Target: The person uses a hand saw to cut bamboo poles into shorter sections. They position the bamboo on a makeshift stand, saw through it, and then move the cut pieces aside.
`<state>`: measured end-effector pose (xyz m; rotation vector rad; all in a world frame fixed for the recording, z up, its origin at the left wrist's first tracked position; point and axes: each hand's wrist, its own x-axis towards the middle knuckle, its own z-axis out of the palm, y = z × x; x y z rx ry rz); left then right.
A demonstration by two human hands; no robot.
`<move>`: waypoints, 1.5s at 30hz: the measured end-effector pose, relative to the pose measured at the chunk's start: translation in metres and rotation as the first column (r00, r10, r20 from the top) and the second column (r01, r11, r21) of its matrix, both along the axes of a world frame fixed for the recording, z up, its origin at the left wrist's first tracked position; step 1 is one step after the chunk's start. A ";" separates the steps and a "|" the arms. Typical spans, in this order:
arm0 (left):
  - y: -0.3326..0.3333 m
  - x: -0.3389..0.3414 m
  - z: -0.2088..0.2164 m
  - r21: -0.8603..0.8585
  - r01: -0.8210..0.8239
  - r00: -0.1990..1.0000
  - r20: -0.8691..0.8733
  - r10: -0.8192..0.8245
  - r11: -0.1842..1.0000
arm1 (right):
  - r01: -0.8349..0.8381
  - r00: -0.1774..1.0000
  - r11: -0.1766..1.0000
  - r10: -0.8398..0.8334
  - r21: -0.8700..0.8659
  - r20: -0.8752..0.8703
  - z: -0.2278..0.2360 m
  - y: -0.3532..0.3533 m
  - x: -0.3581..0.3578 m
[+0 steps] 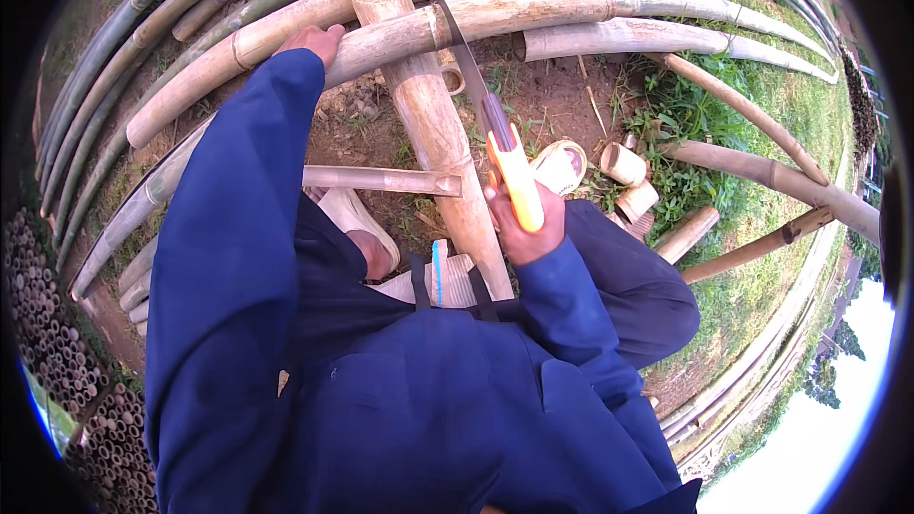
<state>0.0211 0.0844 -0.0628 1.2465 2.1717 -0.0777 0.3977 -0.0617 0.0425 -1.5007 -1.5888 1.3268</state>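
Observation:
My right hand [531, 228] is closed round the orange and yellow handle of a hand saw [465, 62]. The saw's long blade points away from me and lies across a thick bamboo pole [533, 11]; whether it has cut in cannot be told. My left hand [314, 42] grips the same pole from above, left of the blade. Beneath, a thicker bamboo trunk [428, 109] runs lengthwise from near my lap to the far side, and the pole rests across it. A split bamboo strip [381, 180] lies with its end against this trunk.
Several long bamboo poles [124, 57] lie at the left, and another pole [657, 38] lies just behind the work at right. Short cut bamboo pieces [624, 164] sit by my right knee. Propped bamboo poles [771, 176] stand at right. Stacked bamboo ends [52, 324] fill the far left.

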 end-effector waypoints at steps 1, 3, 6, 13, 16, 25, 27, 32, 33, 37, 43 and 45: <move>-0.006 0.001 0.000 -0.010 -0.019 1.000 -0.009 0.019 1.000 | -0.016 0.996 0.999 0.019 -0.036 0.086 0.020 -0.036 0.022; 0.002 0.005 0.007 -0.007 -0.062 0.998 -0.033 0.061 0.998 | -0.096 0.986 0.995 0.092 0.019 0.142 0.048 -0.076 0.055; 0.004 0.006 0.009 -0.029 -0.034 0.999 -0.026 0.034 0.999 | -0.099 0.982 0.995 0.101 -0.021 0.161 0.052 -0.092 0.060; 0.010 0.012 0.013 0.011 -0.032 0.998 -0.052 0.032 0.999 | 0.003 0.991 1.000 -0.003 -0.001 -0.135 -0.032 0.045 -0.023; 0.013 0.001 0.010 0.037 -0.030 0.999 -0.021 0.031 0.999 | -0.117 0.991 0.987 0.110 0.108 0.073 -0.006 -0.001 0.011; 0.003 0.021 0.013 0.011 -0.053 0.998 -0.044 0.053 0.999 | 0.014 1.000 0.997 -0.015 -0.073 -0.017 -0.014 0.004 0.015; 0.008 0.021 0.019 0.009 -0.068 0.995 -0.075 0.069 0.998 | -0.015 0.997 0.994 0.023 0.108 -0.074 -0.033 0.053 -0.016; 0.001 -0.002 -0.006 0.056 -0.002 0.996 -0.090 0.007 0.998 | -0.073 0.995 0.995 0.068 0.074 0.072 -0.004 -0.024 0.026; -0.002 0.003 -0.003 0.026 -0.018 0.997 -0.068 0.019 1.000 | -0.033 0.997 0.999 0.033 -0.001 0.071 0.022 -0.051 0.041; 0.001 0.013 0.018 -0.004 -0.062 0.997 -0.053 0.061 0.998 | -0.105 0.982 0.992 0.092 0.069 0.166 0.059 -0.083 0.057; 0.008 0.026 0.026 0.032 -0.060 0.996 -0.062 0.062 0.998 | -0.002 1.000 0.989 0.005 0.149 -0.015 -0.029 0.051 -0.022; -0.002 0.019 0.018 0.021 -0.060 0.997 -0.056 0.061 0.998 | -0.001 0.996 1.000 0.003 0.015 -0.089 -0.017 0.042 -0.023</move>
